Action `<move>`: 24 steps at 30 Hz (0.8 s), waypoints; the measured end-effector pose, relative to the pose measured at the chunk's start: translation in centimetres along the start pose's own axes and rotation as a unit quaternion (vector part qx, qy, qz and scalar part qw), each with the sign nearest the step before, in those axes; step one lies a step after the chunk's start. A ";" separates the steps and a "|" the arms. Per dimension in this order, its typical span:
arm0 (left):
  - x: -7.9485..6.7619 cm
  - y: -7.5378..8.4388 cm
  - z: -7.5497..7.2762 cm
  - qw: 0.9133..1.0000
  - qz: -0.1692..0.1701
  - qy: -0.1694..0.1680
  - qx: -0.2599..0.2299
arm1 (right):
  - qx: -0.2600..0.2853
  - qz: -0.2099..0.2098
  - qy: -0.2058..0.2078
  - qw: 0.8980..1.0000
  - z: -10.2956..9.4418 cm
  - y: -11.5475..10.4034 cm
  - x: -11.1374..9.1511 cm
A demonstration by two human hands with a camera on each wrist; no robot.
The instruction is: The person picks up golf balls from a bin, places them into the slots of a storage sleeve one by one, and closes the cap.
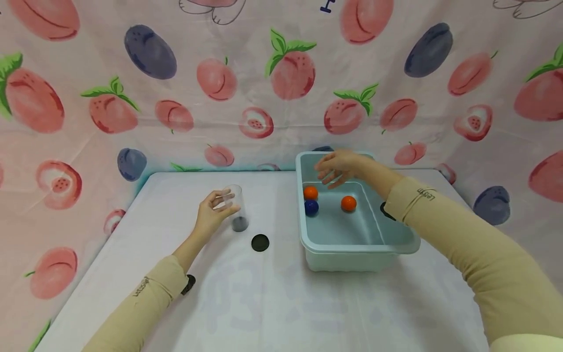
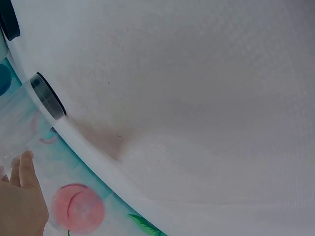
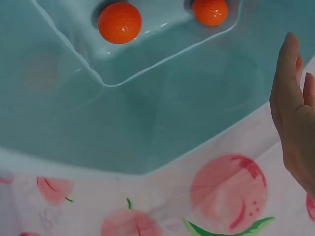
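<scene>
My left hand [image 1: 209, 215] grips a clear plastic cylinder [image 1: 240, 205] from its left side, thumb and fingers around it. The cylinder stands nearly upright, with a dark bottom [image 2: 47, 96]; whether it touches the table I cannot tell. A round black lid [image 1: 260, 243] lies flat just to its right. Over the back of a pale blue bin [image 1: 352, 248], my right hand [image 1: 338, 166] hovers with loosely bent fingers, holding nothing. Inside the bin are an orange golf ball [image 1: 310, 192], a dark blue ball [image 1: 311, 208] touching or close to it, and another orange golf ball [image 1: 349, 204].
The bin's raised rim stands on the right half of the white table [image 1: 264, 303]. A fruit-printed cloth [image 1: 176, 88] hangs behind and beside the table. Both forearms wear beige sleeves [image 1: 145, 303], with a black band at each wrist.
</scene>
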State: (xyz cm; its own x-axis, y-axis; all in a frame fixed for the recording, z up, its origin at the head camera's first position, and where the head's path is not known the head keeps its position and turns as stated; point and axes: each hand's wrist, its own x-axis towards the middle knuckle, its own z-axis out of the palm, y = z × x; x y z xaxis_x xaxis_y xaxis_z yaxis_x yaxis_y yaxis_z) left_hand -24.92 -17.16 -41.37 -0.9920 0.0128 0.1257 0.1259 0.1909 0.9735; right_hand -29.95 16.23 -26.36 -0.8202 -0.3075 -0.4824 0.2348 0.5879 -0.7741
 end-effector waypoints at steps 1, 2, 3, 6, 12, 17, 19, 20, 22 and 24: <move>-0.1 0.0 0.0 1.000 0.003 -0.002 0.003 | 0.000 0.006 -0.002 1.000 0.0 0.2 0.4; -0.1 0.0 0.0 1.000 0.005 -0.001 0.000 | 0.001 0.010 -0.003 1.000 0.1 0.4 0.7; -0.1 0.1 -0.1 1.000 0.007 -0.001 0.000 | 0.001 0.012 -0.004 1.000 0.1 0.6 1.2; -0.1 0.1 -0.1 1.000 0.013 0.000 -0.008 | 0.002 0.015 0.009 1.000 0.4 1.3 2.3; 0.1 0.2 0.1 1.000 0.008 -0.006 -0.017 | 0.011 0.027 0.029 0.999 1.1 2.3 3.8; 0.1 0.1 0.2 1.000 0.012 0.007 -0.027 | 0.015 0.039 0.035 0.999 1.7 3.0 4.6; 0.1 0.1 0.3 0.999 0.015 0.008 -0.031 | 0.013 0.047 0.035 0.998 1.8 3.3 4.7; 0.1 0.1 0.3 0.999 0.016 0.008 -0.030 | 0.010 0.052 0.034 0.998 1.9 3.4 4.8; 0.0 0.0 0.3 0.999 0.019 0.009 -0.028 | 0.005 0.058 0.032 0.998 2.1 3.7 4.9; 0.0 -0.1 0.3 0.999 0.022 0.014 -0.026 | 0.002 0.061 0.033 0.998 2.3 3.9 5.0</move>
State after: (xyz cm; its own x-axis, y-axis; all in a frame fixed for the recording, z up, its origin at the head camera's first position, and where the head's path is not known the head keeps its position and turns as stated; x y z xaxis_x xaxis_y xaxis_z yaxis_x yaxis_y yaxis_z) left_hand -24.95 -16.89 -41.47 -0.9848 -0.0067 0.1735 0.1709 0.1393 0.9754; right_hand -31.94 15.23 -32.73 -0.8179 -0.1840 -0.5452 0.3370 0.6149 -0.7130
